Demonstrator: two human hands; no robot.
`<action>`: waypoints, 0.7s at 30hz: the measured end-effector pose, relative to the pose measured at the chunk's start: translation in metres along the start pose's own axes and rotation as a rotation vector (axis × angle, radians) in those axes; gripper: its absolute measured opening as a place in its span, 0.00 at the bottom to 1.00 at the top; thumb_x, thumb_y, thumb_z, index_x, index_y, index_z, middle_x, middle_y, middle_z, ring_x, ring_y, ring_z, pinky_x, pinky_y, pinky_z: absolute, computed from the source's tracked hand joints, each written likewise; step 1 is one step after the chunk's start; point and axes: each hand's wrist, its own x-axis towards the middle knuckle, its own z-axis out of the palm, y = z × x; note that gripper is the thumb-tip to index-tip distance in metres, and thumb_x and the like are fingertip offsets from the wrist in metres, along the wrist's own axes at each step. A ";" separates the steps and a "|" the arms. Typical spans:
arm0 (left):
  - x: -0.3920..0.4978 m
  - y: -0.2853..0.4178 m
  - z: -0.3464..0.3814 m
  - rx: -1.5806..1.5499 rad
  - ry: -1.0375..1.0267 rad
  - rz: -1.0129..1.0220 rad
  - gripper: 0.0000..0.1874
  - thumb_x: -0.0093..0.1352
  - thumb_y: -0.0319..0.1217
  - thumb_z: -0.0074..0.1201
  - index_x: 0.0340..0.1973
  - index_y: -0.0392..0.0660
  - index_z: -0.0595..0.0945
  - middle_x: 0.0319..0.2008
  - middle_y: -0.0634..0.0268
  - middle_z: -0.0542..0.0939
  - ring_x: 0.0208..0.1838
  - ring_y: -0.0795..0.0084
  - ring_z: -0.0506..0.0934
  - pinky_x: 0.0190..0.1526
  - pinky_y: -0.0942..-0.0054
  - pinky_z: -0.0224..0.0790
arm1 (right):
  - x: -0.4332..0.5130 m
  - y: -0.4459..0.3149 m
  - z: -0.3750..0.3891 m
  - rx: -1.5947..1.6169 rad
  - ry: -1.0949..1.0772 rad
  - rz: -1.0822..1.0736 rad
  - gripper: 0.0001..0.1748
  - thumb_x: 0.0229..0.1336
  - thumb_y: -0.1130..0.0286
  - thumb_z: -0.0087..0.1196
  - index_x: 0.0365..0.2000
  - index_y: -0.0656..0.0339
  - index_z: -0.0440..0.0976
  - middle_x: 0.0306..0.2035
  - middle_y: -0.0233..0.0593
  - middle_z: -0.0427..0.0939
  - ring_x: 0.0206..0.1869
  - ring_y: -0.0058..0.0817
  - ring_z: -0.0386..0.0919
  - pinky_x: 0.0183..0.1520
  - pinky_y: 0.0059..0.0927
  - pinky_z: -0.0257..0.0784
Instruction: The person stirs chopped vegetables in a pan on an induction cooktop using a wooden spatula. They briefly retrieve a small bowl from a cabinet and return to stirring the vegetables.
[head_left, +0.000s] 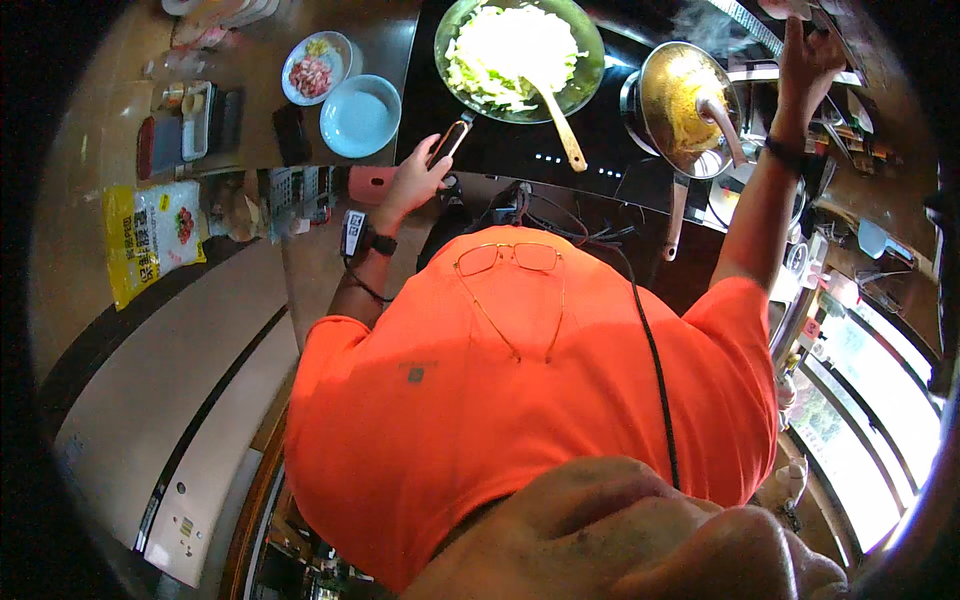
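My left hand (417, 186) grips the handle (451, 141) of a wok (444, 67). Chopped pale-green vegetables (487, 64) fill the wok, with the middle washed out by glare. A wooden spatula (559, 124) leans over its near rim. At the top right my right hand (811, 66) is stretched forward, fingertips beside a pinkish object (784, 7) cut off by the picture's edge. Whether the hand holds it is not visible. Between my arms sits a second pan (679, 97) with a yellowish inside, a ladle (721, 120) in it and a long handle (676, 217).
Left of the black cooktop (517, 154) stand a bowl (345, 46) with diced pinkish meat and a pale blue bowl (360, 116). A dark phone-like object (291, 133) lies near the counter edge. A yellow-and-white plastic package (154, 236) is farther left. Cables (555, 214) hang below the cooktop.
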 end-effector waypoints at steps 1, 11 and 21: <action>0.001 0.003 0.001 -0.008 -0.029 -0.009 0.35 0.78 0.41 0.58 0.76 0.41 0.67 0.45 0.59 0.86 0.35 0.71 0.84 0.39 0.69 0.80 | -0.027 -0.024 -0.005 0.012 -0.113 0.061 0.38 0.60 0.55 0.73 0.55 0.66 0.62 0.47 0.49 0.72 0.48 0.44 0.76 0.54 0.49 0.74; 0.003 0.003 -0.003 -0.157 -0.175 -0.013 0.34 0.80 0.37 0.53 0.81 0.55 0.62 0.34 0.67 0.80 0.22 0.78 0.76 0.24 0.74 0.74 | -0.296 -0.146 0.084 0.738 -0.993 1.188 0.29 0.70 0.62 0.66 0.60 0.68 0.66 0.36 0.39 0.83 0.32 0.20 0.81 0.27 0.26 0.75; 0.001 0.002 0.000 -0.115 -0.172 0.054 0.37 0.80 0.36 0.52 0.83 0.60 0.59 0.32 0.64 0.81 0.21 0.76 0.75 0.23 0.70 0.74 | -0.143 -0.106 0.063 -0.230 -1.234 0.107 0.14 0.71 0.63 0.57 0.52 0.53 0.83 0.42 0.49 0.88 0.44 0.52 0.87 0.44 0.51 0.82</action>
